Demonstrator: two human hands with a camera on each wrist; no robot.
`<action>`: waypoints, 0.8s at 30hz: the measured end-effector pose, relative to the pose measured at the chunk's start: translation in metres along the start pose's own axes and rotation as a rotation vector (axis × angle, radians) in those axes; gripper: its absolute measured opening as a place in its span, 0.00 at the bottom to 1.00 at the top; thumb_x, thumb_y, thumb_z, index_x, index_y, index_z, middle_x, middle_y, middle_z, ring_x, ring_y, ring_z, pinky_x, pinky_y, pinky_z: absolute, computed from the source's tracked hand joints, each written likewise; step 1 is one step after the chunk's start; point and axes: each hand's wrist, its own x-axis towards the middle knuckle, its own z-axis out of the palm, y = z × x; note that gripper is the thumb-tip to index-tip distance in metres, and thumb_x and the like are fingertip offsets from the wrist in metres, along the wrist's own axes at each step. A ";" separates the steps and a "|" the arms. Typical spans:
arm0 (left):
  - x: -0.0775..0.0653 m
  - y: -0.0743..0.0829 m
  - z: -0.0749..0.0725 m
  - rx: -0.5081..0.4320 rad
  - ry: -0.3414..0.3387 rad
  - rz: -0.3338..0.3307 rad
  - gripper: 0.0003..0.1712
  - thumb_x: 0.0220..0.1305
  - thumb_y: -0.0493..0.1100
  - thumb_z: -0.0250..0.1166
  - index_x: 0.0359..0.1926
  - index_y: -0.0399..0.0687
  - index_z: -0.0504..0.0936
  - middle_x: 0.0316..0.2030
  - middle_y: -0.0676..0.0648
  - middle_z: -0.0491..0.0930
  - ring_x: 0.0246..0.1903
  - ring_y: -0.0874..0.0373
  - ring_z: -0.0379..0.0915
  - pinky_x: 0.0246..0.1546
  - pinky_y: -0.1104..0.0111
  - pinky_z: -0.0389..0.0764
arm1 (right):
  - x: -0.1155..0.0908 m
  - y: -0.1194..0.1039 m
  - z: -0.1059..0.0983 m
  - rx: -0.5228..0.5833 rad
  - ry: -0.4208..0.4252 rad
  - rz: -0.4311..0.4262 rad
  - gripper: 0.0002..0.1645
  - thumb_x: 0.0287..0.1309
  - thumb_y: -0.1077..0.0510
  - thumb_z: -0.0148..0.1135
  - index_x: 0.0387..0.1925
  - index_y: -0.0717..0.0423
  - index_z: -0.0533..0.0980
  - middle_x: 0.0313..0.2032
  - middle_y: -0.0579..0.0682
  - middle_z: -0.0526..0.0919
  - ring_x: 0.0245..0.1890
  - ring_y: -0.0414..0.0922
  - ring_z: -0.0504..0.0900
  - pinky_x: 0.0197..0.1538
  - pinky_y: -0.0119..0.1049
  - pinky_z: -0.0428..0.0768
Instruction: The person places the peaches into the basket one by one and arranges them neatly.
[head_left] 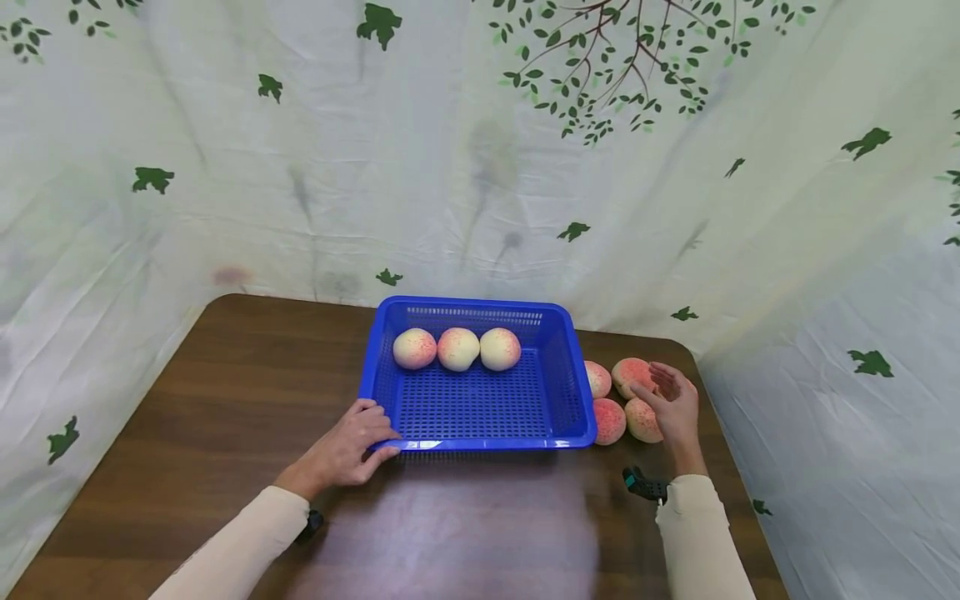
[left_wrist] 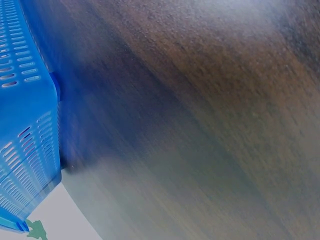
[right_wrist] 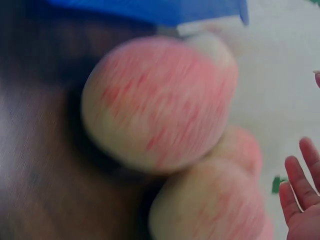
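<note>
A blue plastic basket point(head_left: 480, 444) stands on the table with three pale, pink-speckled peaches point(head_left: 458, 349) lined up along its far side. My left hand point(head_left: 352, 443) grips the basket's near left corner, fingers over the rim and thumb along the outside. To the right of the basket, several redder peaches point(head_left: 609, 421) lie grouped on the table. My right hand point(head_left: 675, 408) is over the right side of this group, fingers spread and nothing held. In the right wrist view, a large peach point(right_wrist: 160, 105) is nearest, and the fingers point(right_wrist: 300, 185) show at the right edge.
The brown wooden table point(head_left: 247, 400) has rounded far corners. A pale curtain point(head_left: 435, 167) printed with leaves and branches hangs close behind and beside it. Dark wrist straps point(head_left: 643, 485) sit below both hands, at the cream sleeves point(head_left: 701, 533).
</note>
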 end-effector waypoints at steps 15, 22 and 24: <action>0.001 0.000 -0.001 0.000 -0.013 -0.017 0.15 0.65 0.49 0.59 0.28 0.45 0.84 0.23 0.55 0.76 0.28 0.59 0.65 0.43 0.58 0.65 | -0.022 0.046 -0.022 -0.130 0.003 0.095 0.38 0.58 0.53 0.67 0.67 0.59 0.64 0.64 0.60 0.67 0.60 0.50 0.66 0.47 0.20 0.66; 0.000 0.000 0.000 -0.006 -0.013 -0.018 0.13 0.64 0.48 0.60 0.28 0.45 0.84 0.22 0.55 0.76 0.28 0.59 0.65 0.43 0.58 0.65 | -0.025 0.059 -0.022 -0.164 -0.008 0.082 0.38 0.58 0.60 0.67 0.68 0.60 0.63 0.65 0.61 0.66 0.58 0.48 0.67 0.44 0.17 0.66; 0.000 -0.001 0.000 -0.006 -0.010 -0.011 0.11 0.62 0.47 0.61 0.28 0.46 0.84 0.22 0.55 0.75 0.28 0.59 0.65 0.43 0.59 0.65 | -0.026 0.064 -0.021 -0.168 -0.006 0.075 0.40 0.56 0.63 0.67 0.68 0.59 0.62 0.64 0.63 0.66 0.55 0.46 0.67 0.44 0.18 0.66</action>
